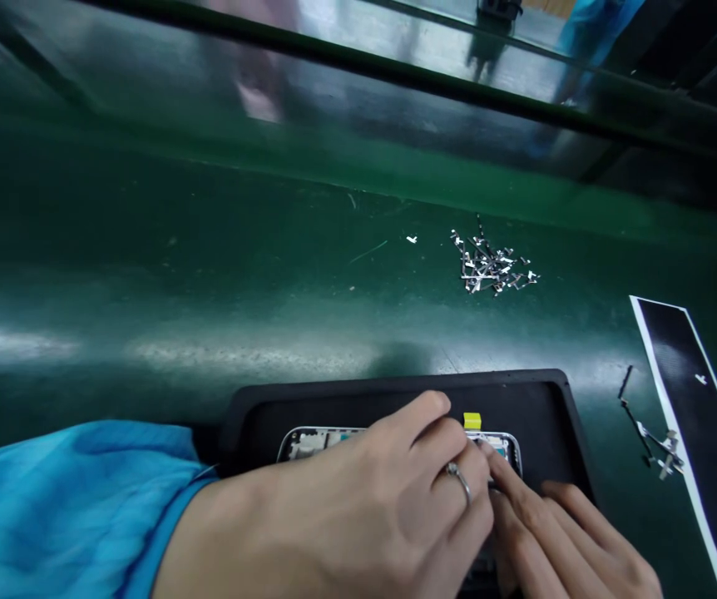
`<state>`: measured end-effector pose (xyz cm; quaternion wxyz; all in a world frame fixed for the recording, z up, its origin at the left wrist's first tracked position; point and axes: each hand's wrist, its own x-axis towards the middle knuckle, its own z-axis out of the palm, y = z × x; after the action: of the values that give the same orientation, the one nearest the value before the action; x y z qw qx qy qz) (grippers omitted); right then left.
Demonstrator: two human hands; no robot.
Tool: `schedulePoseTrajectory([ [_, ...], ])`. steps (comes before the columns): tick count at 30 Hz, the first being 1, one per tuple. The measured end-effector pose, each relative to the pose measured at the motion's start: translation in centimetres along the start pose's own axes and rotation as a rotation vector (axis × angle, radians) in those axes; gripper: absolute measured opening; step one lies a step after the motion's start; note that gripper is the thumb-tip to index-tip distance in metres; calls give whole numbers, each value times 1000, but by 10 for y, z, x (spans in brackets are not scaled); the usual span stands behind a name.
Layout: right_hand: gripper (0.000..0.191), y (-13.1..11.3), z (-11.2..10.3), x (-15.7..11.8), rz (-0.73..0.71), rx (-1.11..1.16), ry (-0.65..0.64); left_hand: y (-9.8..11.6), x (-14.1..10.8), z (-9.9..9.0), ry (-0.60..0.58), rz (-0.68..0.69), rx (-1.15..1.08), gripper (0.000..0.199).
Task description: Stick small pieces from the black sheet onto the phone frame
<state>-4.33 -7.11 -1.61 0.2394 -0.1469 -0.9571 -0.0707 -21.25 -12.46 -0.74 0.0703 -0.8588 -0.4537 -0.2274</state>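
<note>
A phone frame [307, 443] with a silver rim and inner parts showing lies in a black tray [346, 398]. My left hand [389, 491], with a ring on one finger, reaches across the frame and hides most of it. Its fingers are curled down near the frame's right end. Against those fingertips, my right hand [564, 532] has its fingers bent and close together at the same spot. Whatever lies between the fingertips is hidden. A yellow tab [472, 421] sticks up from the frame's far edge, just beyond my fingers.
Beyond the tray, a pile of small black and silver strips [492, 268] lies on the green table [209, 266]. To the right are a long black sheet with a white border [699, 416] and several loose strips [664, 453]. A dark rail [364, 60] crosses the back.
</note>
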Motion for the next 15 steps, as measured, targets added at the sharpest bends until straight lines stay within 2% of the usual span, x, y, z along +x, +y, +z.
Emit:
schedulePoseTrajectory([
  [2, 36, -3, 8, -3, 37, -33, 119, -1, -1, 0, 17, 18, -2, 41],
  [4, 35, -5, 15, -6, 45, -47, 175, -1, -1, 1, 35, 9, -8, 43],
  [9, 35, -7, 17, -10, 34, -58, 181, 1, -1, 5, 74, 4, -3, 42],
  [15, 33, -5, 14, -10, 46, -24, 165, 0, -2, 5, 64, -2, 21, 36],
])
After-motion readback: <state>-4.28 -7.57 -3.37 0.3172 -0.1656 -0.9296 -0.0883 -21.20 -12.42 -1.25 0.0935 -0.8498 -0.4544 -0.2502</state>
